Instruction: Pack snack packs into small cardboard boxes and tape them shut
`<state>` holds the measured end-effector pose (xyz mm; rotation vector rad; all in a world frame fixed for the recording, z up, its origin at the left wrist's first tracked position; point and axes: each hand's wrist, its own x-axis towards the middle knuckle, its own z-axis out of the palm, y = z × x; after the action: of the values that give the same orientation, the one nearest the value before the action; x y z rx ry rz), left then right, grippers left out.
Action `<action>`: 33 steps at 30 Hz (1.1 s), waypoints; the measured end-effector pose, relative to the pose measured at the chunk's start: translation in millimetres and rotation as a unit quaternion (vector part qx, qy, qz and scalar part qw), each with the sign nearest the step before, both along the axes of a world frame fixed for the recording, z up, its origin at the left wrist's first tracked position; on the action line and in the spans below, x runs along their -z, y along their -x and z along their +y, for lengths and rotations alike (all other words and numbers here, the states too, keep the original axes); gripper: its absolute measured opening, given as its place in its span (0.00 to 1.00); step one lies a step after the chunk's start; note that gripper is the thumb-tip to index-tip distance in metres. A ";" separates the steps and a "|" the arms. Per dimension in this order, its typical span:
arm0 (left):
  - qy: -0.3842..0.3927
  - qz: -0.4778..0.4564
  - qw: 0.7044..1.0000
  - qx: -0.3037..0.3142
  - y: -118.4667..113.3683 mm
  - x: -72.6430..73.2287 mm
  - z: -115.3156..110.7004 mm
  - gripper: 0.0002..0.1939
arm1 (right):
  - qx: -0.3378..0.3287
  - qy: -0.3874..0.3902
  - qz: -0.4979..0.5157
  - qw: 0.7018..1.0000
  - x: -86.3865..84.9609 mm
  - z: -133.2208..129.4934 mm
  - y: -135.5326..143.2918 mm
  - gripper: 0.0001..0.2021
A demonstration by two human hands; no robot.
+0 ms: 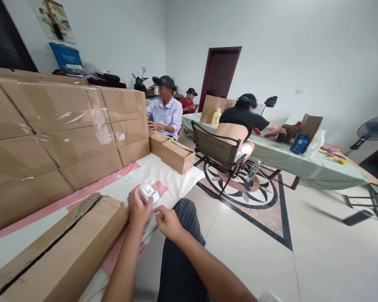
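Note:
Above the cloth-covered table, my left hand (pixel 136 208) is closed around a small white plastic piece (pixel 149 193) with a dark slot in its side. The thumb presses its near edge. Just to the right, my right hand (pixel 169 223) hovers over my knee with its fingers curled and thumb and forefinger close together, apart from the white piece. Whatever those fingers may hold is too small to make out. A long cardboard box (pixel 78 247) with a dark gap along its top lies left of my left forearm.
Stacked taped cartons (pixel 72 130) form a wall along the left. Another long carton (pixel 173 153) lies at the table's far end, where a person in a light shirt (pixel 168 111) sits. A person in black (pixel 239 119) leans over a green-covered table (pixel 315 170) beside a folding chair (pixel 216 144).

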<state>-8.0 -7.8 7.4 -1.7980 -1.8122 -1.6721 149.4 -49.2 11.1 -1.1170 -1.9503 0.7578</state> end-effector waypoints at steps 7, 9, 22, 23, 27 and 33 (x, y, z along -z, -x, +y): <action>-0.002 0.000 1.000 0.028 -2.7 -6.0 -4.4 0.26 | 0.136 0.068 0.267 0.952 12.3 -9.9 31.1 0.09; -0.004 0.002 0.999 0.040 -3.6 -7.3 -5.5 0.24 | 0.154 0.101 0.343 0.921 16.8 -20.8 37.2 0.11; -0.012 -0.015 0.998 0.065 -10.8 -11.9 -13.3 0.21 | 0.107 0.239 0.467 0.844 53.5 -99.4 88.2 0.11; -0.013 -0.016 0.998 0.068 -11.7 -12.7 -14.8 0.21 | 0.111 0.236 0.459 0.849 53.1 -100.0 88.8 0.10; -0.016 -0.013 0.997 0.080 -15.1 -16.0 -21.9 0.21 | 0.129 0.219 0.451 0.855 57.3 -97.1 89.5 0.10; -0.035 0.006 0.995 0.097 -18.2 -19.0 -25.7 0.20 | 0.113 0.203 0.462 0.856 61.0 -94.5 87.8 0.13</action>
<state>10.2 -33.5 26.4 -2.0048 -1.5971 -1.7596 61.5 -143.7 -50.0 -0.9177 -0.8496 1.3057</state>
